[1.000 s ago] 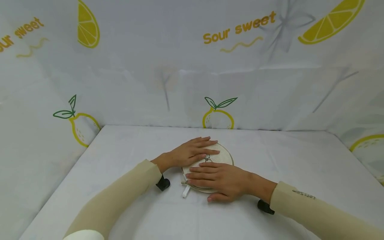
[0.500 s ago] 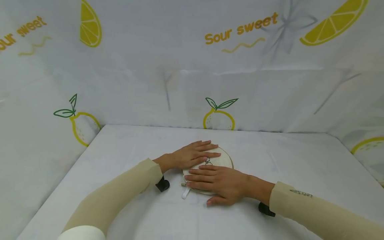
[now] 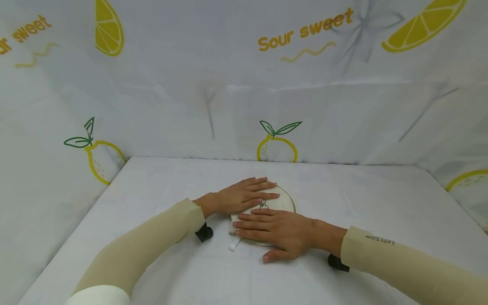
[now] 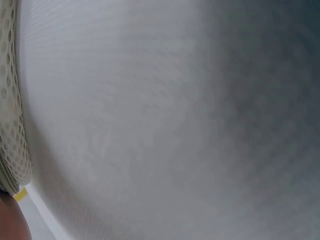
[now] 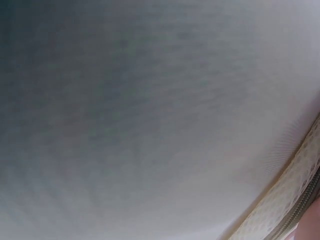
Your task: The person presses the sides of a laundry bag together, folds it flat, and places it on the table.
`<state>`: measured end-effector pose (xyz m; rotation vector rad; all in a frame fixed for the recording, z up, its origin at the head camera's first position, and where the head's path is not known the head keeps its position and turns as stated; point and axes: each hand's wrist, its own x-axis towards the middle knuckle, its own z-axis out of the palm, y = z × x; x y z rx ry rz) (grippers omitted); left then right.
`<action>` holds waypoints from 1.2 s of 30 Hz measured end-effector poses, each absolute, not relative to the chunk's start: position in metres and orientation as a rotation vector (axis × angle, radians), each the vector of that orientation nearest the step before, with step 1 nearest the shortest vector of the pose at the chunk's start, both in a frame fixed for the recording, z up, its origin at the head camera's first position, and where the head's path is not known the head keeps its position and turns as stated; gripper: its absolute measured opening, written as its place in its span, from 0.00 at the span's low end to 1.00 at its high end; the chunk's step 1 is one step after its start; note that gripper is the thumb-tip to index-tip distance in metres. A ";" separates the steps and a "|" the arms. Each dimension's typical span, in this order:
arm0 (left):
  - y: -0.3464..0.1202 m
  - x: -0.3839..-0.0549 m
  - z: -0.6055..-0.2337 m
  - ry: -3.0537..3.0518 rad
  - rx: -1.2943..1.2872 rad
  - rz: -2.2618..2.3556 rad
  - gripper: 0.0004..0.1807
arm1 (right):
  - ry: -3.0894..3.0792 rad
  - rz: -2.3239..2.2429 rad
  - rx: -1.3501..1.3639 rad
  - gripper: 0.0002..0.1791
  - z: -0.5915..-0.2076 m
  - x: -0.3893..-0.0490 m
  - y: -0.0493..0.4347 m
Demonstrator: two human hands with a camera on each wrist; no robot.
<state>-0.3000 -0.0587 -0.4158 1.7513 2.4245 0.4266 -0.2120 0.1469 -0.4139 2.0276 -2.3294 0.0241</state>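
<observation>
A round, cream mesh laundry bag [image 3: 285,200] with a small dark line drawing on top lies on the white table. My left hand [image 3: 240,197] rests flat across its far left part, fingers straight. The right hand [image 3: 280,231] lies flat over the near part, thumb spread out beyond the rim. Between the hands a strip of the mesh and part of the drawing show. A white loop [image 3: 234,245] sticks out at the near left edge. In the left wrist view the honeycomb mesh side [image 4: 10,105] stands at the left border; in the right wrist view a zipper [image 5: 300,205] runs along the rim.
The table [image 3: 183,262] is covered in white cloth. Behind it rises a white backdrop [image 3: 167,114] with lemon prints and "Sour sweet" lettering. Black wrist cameras sit under both wrists, the left camera [image 3: 204,233] and the right camera [image 3: 337,262] close over the table.
Both hands have sunk slightly toward the table and the near edge, and the bag under them looks a little flatter. The head view has shifted a bit.
</observation>
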 end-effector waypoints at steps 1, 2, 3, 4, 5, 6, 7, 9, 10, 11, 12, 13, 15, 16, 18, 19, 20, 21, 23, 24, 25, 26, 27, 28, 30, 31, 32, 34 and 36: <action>-0.058 -0.300 -0.415 2.424 1.745 0.425 0.25 | -2.332 0.024 2.029 0.41 -0.414 -0.212 0.147; -0.058 -0.300 -0.415 2.425 1.740 0.422 0.25 | -2.335 0.025 2.030 0.41 -0.413 -0.212 0.147; -0.058 -0.300 -0.415 2.427 1.738 0.415 0.25 | -2.333 0.025 2.030 0.40 -0.413 -0.212 0.147; -0.058 -0.300 -0.414 2.427 1.738 0.413 0.25 | -2.332 0.027 2.031 0.40 -0.413 -0.212 0.147; -0.058 -0.300 -0.414 2.428 1.738 0.409 0.25 | -2.336 0.030 2.030 0.40 -0.412 -0.212 0.147; -0.058 -0.300 -0.414 2.430 1.740 0.405 0.25 | -2.334 0.031 2.031 0.40 -0.412 -0.212 0.147; -0.058 -0.300 -0.413 2.429 1.743 0.401 0.25 | -2.332 0.035 2.032 0.40 -0.411 -0.212 0.147; -0.058 -0.300 -0.412 2.430 1.757 0.388 0.25 | -2.328 0.040 2.033 0.40 -0.410 -0.212 0.147; -0.058 -0.301 -0.412 2.430 1.762 0.383 0.25 | -2.332 0.043 2.035 0.40 -0.410 -0.212 0.147; -0.058 -0.301 -0.412 2.432 1.767 0.372 0.25 | -2.331 0.045 2.036 0.40 -0.410 -0.212 0.147; -0.058 -0.301 -0.413 2.434 1.773 0.362 0.25 | -2.329 0.047 2.038 0.40 -0.410 -0.212 0.147; -0.058 -0.301 -0.413 2.437 1.774 0.353 0.25 | -2.328 0.051 2.040 0.40 -0.410 -0.212 0.146; -0.058 -0.301 -0.413 2.440 1.774 0.339 0.25 | -2.326 0.056 2.043 0.40 -0.410 -0.212 0.146; -0.058 -0.301 -0.413 2.441 1.772 0.337 0.25 | -2.328 0.059 2.046 0.40 -0.411 -0.212 0.146; -0.058 -0.301 -0.413 2.439 1.766 0.343 0.25 | -2.332 0.060 2.047 0.40 -0.411 -0.212 0.146; -0.058 -0.301 -0.413 2.437 1.762 0.351 0.25 | -2.335 0.061 2.048 0.40 -0.411 -0.212 0.146; -0.057 -0.300 -0.414 2.434 1.758 0.363 0.25 | -2.338 0.056 2.046 0.40 -0.411 -0.212 0.146; -0.057 -0.300 -0.415 2.430 1.755 0.380 0.25 | -2.341 0.056 2.045 0.40 -0.411 -0.211 0.147; -0.056 -0.300 -0.415 2.427 1.748 0.407 0.25 | -2.339 0.055 2.044 0.40 -0.410 -0.211 0.147; -0.056 -0.300 -0.415 2.428 1.745 0.417 0.25 | -2.341 0.054 2.043 0.40 -0.409 -0.211 0.147; -0.056 -0.300 -0.415 2.429 1.745 0.428 0.25 | -2.343 0.056 2.041 0.40 -0.409 -0.210 0.147; -0.056 -0.300 -0.416 2.430 1.745 0.439 0.25 | -2.344 0.059 2.040 0.40 -0.409 -0.210 0.147; -0.056 -0.299 -0.416 2.430 1.747 0.453 0.25 | -2.344 0.062 2.040 0.40 -0.408 -0.209 0.146; -0.056 -0.299 -0.416 2.431 1.752 0.466 0.25 | -2.345 0.064 2.039 0.40 -0.408 -0.209 0.146; -0.057 -0.298 -0.416 2.432 1.765 0.501 0.25 | -2.342 0.061 2.034 0.40 -0.407 -0.208 0.146; -0.057 -0.297 -0.415 2.429 1.772 0.524 0.24 | -2.340 0.061 2.031 0.40 -0.407 -0.208 0.146; -0.058 -0.297 -0.415 2.427 1.779 0.553 0.24 | -2.338 0.059 2.029 0.40 -0.406 -0.208 0.146; -0.058 -0.296 -0.414 2.417 1.793 0.621 0.24 | -2.332 0.056 2.023 0.40 -0.405 -0.208 0.146; -0.059 -0.296 -0.413 2.415 1.796 0.693 0.24 | -2.325 0.057 2.015 0.40 -0.404 -0.208 0.146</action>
